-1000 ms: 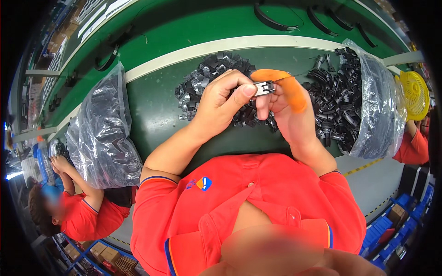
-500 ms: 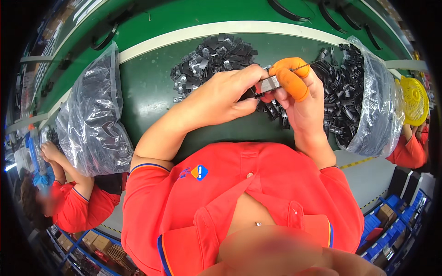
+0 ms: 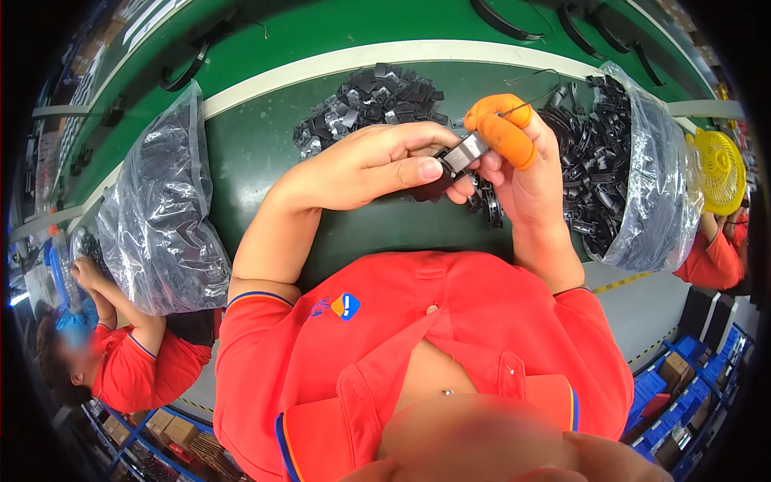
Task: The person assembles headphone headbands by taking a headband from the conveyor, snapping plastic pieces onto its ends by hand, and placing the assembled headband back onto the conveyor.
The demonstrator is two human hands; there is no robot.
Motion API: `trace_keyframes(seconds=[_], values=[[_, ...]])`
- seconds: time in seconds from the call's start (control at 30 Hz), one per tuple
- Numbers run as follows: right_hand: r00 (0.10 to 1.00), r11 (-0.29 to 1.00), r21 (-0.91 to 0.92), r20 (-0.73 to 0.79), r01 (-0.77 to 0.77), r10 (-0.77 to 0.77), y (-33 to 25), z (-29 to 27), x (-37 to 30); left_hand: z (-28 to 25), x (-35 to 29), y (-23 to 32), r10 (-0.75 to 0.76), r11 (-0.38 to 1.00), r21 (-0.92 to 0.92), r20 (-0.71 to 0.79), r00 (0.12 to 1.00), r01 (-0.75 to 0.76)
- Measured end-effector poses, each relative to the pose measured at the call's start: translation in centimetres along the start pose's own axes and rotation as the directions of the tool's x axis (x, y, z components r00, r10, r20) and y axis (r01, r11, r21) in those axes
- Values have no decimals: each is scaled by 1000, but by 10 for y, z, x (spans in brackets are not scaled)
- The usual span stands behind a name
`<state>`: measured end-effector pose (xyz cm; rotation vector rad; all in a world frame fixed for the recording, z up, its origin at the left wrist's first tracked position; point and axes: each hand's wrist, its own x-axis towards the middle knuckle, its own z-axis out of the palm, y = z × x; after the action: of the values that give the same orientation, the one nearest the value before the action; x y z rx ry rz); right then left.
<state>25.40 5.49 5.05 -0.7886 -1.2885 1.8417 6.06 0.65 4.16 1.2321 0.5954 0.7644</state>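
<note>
**Desk:** At the near edge of the green bench [image 3: 265, 161], what is changing?

**Caption writer:** Both hands are now working lower and nearer the red-shirted chest than a second ago, and they are closing together. The left hand [image 3: 365, 165] is pinching a small black and silver clip [image 3: 459, 154] between thumb and forefinger. The right hand [image 3: 514, 173] is gripping the same clip from the other side, its orange finger cot [image 3: 502, 128] pressing on top. The thin wire [image 3: 526, 88] that was sticking out sideways is now arching up over the right hand. It is looking as though the two pieces are being pressed together in the fingers.

**Desk:** And the counts?

**Caption writer:** One clip is being held, above the bench just in front of the loose heap of black parts [image 3: 369, 100], too many to count. Two clear plastic bags are lying on the bench: the left bag [image 3: 165, 209] well apart from the hands, the right bag [image 3: 642, 177] open and spilling black parts beside the right hand. Farther off, at least four curved black bands [image 3: 502, 20] are riding the belt. Two red-sleeved co-workers are working at the edges, and one yellow fan [image 3: 719, 169] is standing at far right.
</note>
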Motion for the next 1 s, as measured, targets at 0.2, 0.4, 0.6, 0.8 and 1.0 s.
trace_keyframes(seconds=[0.2,0.4,0.6,0.8,1.0], values=[[992,990,60,-22,128,-127,8,-24,18,-1,-1,3,246,964,-32,-263,933,-263],[980,562,-820,-3,110,-197,39,-64,40,-27,-9,11,544,663,-214,-519,659,-717],[918,187,-900,374,393,-132,58,-70,49,-27,-8,4,483,676,-225,-583,653,-701],[947,304,-902,258,308,-191,61,-71,48,-1,6,4,482,837,87,-582,655,-539],[948,922,-342,-191,181,-256,18,-23,21,14,11,-11,458,885,215,-553,696,-412]])
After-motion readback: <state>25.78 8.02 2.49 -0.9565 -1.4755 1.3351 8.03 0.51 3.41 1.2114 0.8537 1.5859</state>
